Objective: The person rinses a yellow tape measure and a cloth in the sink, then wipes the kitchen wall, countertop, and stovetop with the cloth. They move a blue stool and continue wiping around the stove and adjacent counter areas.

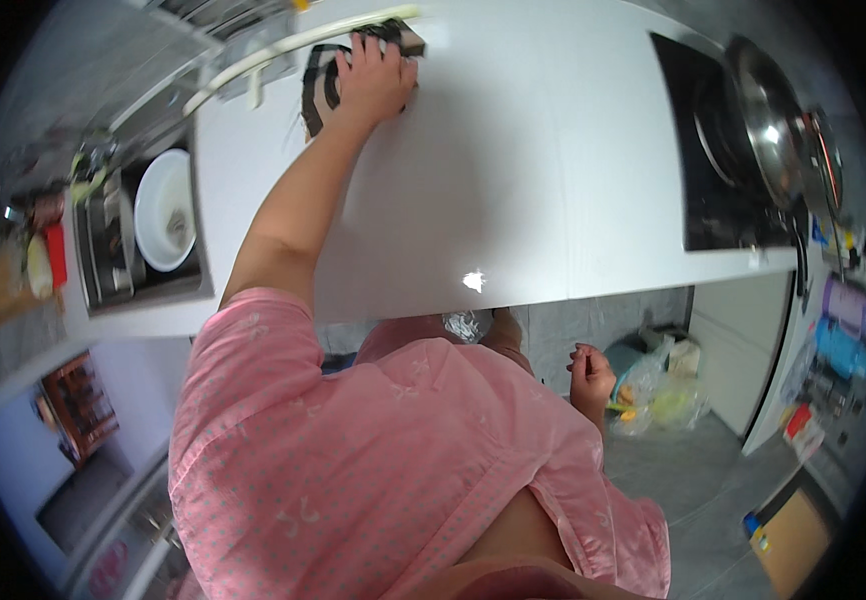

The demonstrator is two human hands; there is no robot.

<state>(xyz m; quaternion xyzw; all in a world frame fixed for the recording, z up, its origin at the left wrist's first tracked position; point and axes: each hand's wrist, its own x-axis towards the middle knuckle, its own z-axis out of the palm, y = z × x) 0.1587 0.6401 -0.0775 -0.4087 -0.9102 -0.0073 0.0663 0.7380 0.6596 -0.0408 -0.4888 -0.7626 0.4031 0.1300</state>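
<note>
My left hand (378, 79) reaches far across the white countertop (523, 150) and lies over a cloth (320, 94) with black and beige bands. Its fingers are spread on the cloth and press it against the surface near the far left edge. A bunched dark part of the cloth shows beyond the fingertips. Low at my side, below the counter's front edge, hangs my right hand (590, 373). Its fingers are curled in, and I see nothing held there. A long pale bar (290, 49) runs just behind the cloth.
To the left, a white basin (167, 210) sits in the sink (204, 255). At the right, a metal pan (770, 135) stands on a black cooktop (692, 210). Plastic bags (665, 397) lie on the floor near my right hand, beside a white cabinet panel (740, 352).
</note>
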